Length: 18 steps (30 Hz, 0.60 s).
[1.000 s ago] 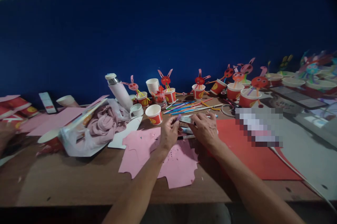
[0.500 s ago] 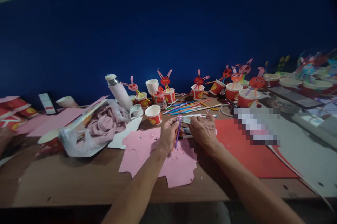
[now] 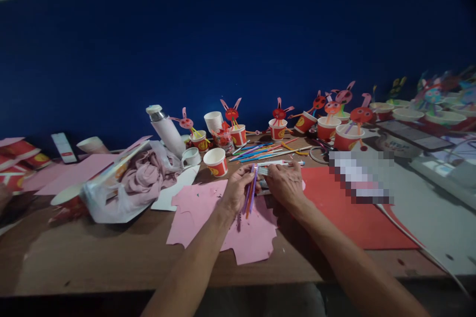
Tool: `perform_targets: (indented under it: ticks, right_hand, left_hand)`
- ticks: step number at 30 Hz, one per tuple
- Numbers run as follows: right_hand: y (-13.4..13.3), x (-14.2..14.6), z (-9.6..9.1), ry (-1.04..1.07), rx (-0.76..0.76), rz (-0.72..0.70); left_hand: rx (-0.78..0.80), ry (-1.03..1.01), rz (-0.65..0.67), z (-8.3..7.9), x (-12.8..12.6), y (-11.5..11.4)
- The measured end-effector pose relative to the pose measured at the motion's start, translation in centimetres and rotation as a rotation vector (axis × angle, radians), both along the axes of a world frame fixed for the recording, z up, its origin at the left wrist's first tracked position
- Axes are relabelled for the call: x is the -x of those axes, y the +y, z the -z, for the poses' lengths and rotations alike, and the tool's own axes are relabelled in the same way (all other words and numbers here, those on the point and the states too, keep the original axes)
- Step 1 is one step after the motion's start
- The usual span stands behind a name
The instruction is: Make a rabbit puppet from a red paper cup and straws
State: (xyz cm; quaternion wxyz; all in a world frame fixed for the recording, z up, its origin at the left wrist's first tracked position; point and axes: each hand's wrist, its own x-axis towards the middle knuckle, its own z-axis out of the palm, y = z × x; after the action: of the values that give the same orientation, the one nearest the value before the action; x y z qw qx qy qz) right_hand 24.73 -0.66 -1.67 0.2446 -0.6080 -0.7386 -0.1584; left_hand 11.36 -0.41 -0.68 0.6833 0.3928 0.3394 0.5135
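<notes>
My left hand (image 3: 238, 188) is closed around thin purple and orange sticks (image 3: 250, 200), which hang downward from its fingertips; a shiny clear patch shows near their top ends. Beside it, my right hand (image 3: 286, 182) is closed, fingers curled over a pale, greenish-white object (image 3: 262, 171) whose kind is partly hidden. Cut pink paper (image 3: 201, 215) with small dark scraps on it lies under and left of my hands. Just beyond my fingers are a white marker-like stick (image 3: 273, 163) and a pile of coloured sticks (image 3: 260, 152).
An upright red-and-white paper cup (image 3: 215, 163) stands ahead of my left hand. Rabbit-faced cups (image 3: 277, 128) line the back. A white flask (image 3: 167, 133) and plastic bag (image 3: 106, 203) are left; red paper (image 3: 345, 218) and a cable (image 3: 412, 242) are right. Another person's hand (image 3: 3, 198) shows far left.
The sticks in my left hand have turned slightly, so the orange one shows more clearly beside the purple. My right hand stays almost in place; the view has shifted a little.
</notes>
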Motion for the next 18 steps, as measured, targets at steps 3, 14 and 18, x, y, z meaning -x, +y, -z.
perform_targets:
  ticks: [3, 14, 18]
  right_hand:
    - [-0.1, -0.1, -0.1, 0.014, -0.003, -0.020]
    - [-0.1, -0.3, -0.3, 0.001, 0.002, -0.022]
    - [-0.2, -0.3, -0.3, 0.011, -0.002, -0.026]
  left_hand:
    - [-0.012, 0.040, 0.021, -0.1, 0.1, -0.1]
    - [-0.176, 0.371, -0.217, 1.0, -0.1, 0.2]
    - [-0.294, 0.496, -0.304, 1.7, 0.2, 0.5]
